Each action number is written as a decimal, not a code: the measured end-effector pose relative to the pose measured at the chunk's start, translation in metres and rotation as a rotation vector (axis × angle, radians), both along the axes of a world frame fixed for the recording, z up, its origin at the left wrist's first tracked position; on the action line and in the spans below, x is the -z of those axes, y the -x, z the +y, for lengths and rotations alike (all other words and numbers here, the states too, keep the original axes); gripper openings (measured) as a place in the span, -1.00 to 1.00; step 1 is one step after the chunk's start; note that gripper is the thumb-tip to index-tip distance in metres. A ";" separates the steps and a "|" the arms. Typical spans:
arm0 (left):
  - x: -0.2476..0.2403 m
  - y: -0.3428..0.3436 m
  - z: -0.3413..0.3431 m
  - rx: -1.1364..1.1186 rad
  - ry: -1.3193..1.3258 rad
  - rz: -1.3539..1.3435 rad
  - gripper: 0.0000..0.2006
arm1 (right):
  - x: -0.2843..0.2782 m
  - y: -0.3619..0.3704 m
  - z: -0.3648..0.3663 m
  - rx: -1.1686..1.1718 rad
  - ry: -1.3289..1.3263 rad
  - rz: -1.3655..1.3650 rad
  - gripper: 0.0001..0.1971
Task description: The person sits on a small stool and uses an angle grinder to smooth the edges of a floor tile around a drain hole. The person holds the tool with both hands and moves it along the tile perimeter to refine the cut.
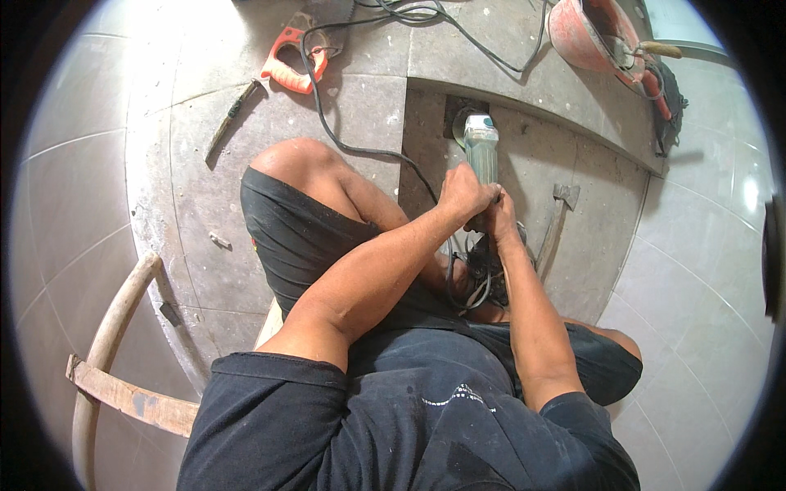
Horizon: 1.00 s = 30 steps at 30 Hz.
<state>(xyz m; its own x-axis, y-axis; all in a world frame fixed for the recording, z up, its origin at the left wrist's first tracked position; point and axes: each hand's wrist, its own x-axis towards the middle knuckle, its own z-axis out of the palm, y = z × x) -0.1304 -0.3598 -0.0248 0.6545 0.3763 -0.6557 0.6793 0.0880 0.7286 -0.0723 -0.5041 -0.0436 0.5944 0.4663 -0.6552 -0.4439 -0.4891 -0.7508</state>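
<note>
An angle grinder (481, 155) with a green body points away from me, held in both hands. My left hand (465, 195) is closed round the middle of its body. Just behind it, my right hand (501, 219) is closed on the rear end, close against the left. The grinder's head and disc (460, 129) are over a dark square opening (453, 110) in the recessed floor. Whether the disc touches the edge cannot be made out. A black power cord (372, 151) loops past my left knee.
An orange-handled saw (288, 72) and a hammer (232, 123) lie on the tiles at left. A hatchet (558, 214) lies right of my hands. A red bucket (583, 37) with a trowel (655, 50) stands at far right. The step edge (557, 119) borders the recess; a wooden frame (123, 393) stands at left.
</note>
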 end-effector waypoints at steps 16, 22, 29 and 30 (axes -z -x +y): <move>-0.004 0.000 0.007 -0.015 0.049 0.070 -0.37 | -0.011 0.005 0.012 0.003 0.040 0.039 -0.33; -0.008 0.001 0.007 -0.005 0.015 0.004 -0.35 | -0.001 0.007 0.008 0.090 -0.021 0.019 -0.57; -0.008 -0.004 0.009 -0.008 -0.017 -0.048 -0.37 | -0.022 0.004 0.020 0.086 0.028 -0.028 -0.51; -0.008 -0.002 0.009 -0.017 -0.008 -0.052 -0.37 | -0.025 0.006 0.020 0.094 0.030 -0.042 -0.52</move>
<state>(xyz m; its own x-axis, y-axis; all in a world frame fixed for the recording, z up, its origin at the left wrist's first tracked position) -0.1282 -0.3512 -0.0172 0.6813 0.3932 -0.6175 0.6386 0.0930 0.7639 -0.0782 -0.4839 -0.0191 0.6617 0.3879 -0.6416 -0.4575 -0.4691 -0.7554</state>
